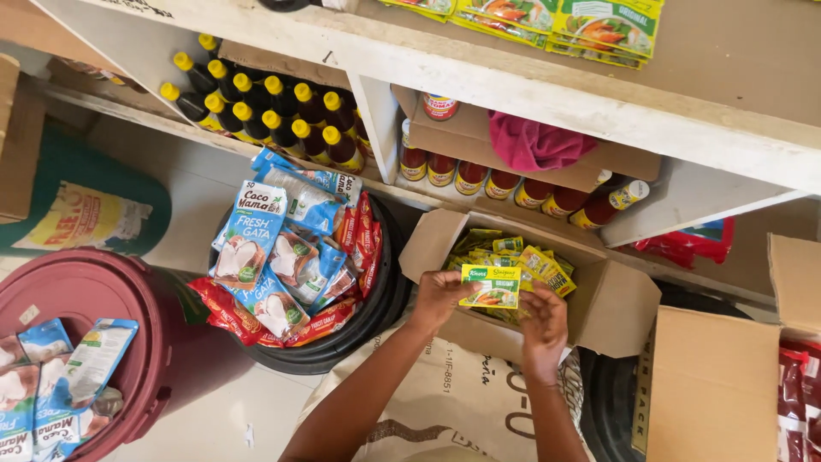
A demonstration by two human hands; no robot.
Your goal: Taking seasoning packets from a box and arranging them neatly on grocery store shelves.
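Note:
My left hand (pixel 438 299) and my right hand (pixel 545 329) together hold one small yellow and green seasoning sachet (pixel 491 286) by its two ends. The sachet hangs flat over an open cardboard box (pixel 609 308) that holds several more sachets of the same kind (pixel 513 257). Both hands are at the box's near edge, above a white printed sack (pixel 453 393).
Left of the box, a black tub (pixel 363 329) is heaped with blue and red pouches. A maroon bin lid (pixel 94 295) at the lower left carries more blue pouches. White shelves (pixel 547 94) hold dark bottles with yellow caps, red sauce bottles and green packets. Another open carton (pixel 714 385) stands at the right.

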